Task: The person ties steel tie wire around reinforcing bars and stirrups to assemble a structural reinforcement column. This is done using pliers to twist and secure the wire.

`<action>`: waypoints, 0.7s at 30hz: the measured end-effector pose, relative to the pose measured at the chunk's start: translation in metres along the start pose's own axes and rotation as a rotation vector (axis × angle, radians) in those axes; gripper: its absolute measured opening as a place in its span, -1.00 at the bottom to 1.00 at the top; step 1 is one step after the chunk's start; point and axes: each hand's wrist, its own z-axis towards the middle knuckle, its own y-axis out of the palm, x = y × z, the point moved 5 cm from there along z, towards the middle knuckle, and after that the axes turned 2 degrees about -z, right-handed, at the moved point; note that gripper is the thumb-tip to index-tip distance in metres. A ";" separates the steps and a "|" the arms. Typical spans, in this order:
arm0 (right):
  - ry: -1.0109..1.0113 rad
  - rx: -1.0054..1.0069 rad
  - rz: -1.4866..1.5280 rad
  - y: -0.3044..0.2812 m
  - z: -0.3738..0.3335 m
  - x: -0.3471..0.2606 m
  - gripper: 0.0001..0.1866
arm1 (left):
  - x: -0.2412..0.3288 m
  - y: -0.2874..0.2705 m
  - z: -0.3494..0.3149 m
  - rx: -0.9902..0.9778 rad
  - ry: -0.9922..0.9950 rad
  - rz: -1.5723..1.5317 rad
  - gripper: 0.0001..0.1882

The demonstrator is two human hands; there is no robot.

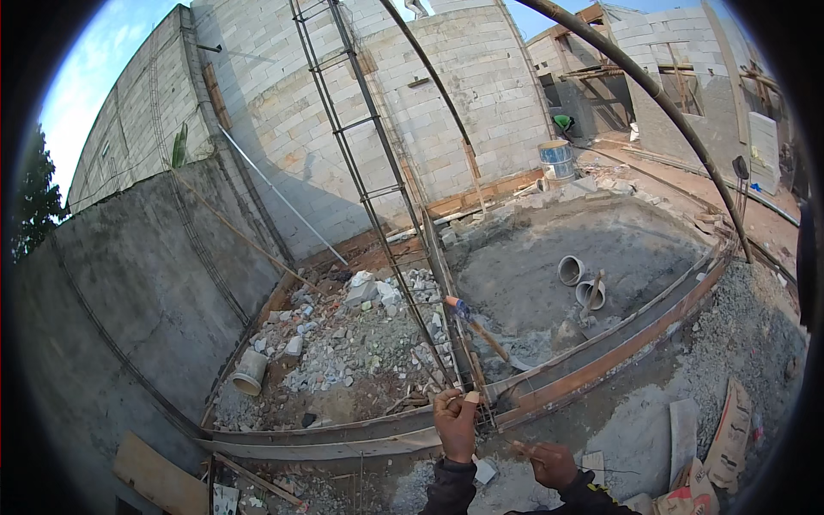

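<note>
My left hand (455, 427) is raised beside the foot of a tall rebar cage (378, 184), its fingers curled together. A pale covering shows on one fingertip; whatever lies in the pinch is too small to make out. Lower and to the right, my right hand (554, 464) is closed, with a thin brownish tip sticking out to its left that I cannot name. The cage stands tilted where wooden formwork boards (343, 446) meet at a corner. Short bar ends stick up by my left hand. Just beyond lies a wooden-handled tool (489, 337) with a blue and orange end.
Rubble (360, 326) fills the left bay. Wet-looking grey mortar (532, 249) with two buckets (590, 293) lies at right. A bamboo pole (652, 90) arches overhead. Cement bags (730, 433) lie at lower right. A person in green (563, 123) bends by a blue drum (556, 160).
</note>
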 end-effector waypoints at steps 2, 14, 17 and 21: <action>0.007 0.000 -0.015 0.000 -0.002 0.004 -0.45 | 0.002 0.001 -0.002 -0.025 0.037 -0.025 -0.81; -0.018 0.077 0.033 -0.015 -0.010 0.015 -0.43 | 0.017 0.032 -0.025 -0.194 0.153 -0.082 -0.70; -0.011 0.107 0.112 -0.024 -0.006 0.016 -0.45 | 0.019 0.044 -0.035 -0.339 0.249 0.084 -0.58; -0.017 0.110 0.169 -0.036 0.000 0.013 -0.49 | 0.017 0.056 -0.046 -0.448 0.259 0.028 -0.56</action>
